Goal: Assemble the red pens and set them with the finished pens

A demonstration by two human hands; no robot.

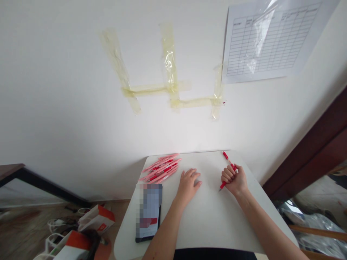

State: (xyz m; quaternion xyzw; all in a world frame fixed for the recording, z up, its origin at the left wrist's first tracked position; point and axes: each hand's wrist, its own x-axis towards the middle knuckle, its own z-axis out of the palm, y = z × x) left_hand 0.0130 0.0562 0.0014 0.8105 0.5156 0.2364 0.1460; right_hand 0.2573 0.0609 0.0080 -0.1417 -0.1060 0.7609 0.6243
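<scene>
My right hand [236, 179] is closed in a fist around a red pen [222, 185]. The pen's pointed tip sticks out below the fist toward the lower left, and its other end shows by the thumb. Just beyond this fist lies another slim red piece [225, 155], perhaps a second pen, partly hidden. My left hand [189, 181] rests palm down on the white table [208, 216], fingers stretched out and holding nothing. To its left is a pile of pink and red pens [162, 169], its nearest ends close to the fingers.
A phone [159, 216] with a blurred screen lies left of my left forearm. The table backs onto a white wall bearing yellowed tape [169, 68] and a printed sheet [271, 43]. Paper bags [97, 218] stand on the floor at left; dark red wood [311, 151] is at right.
</scene>
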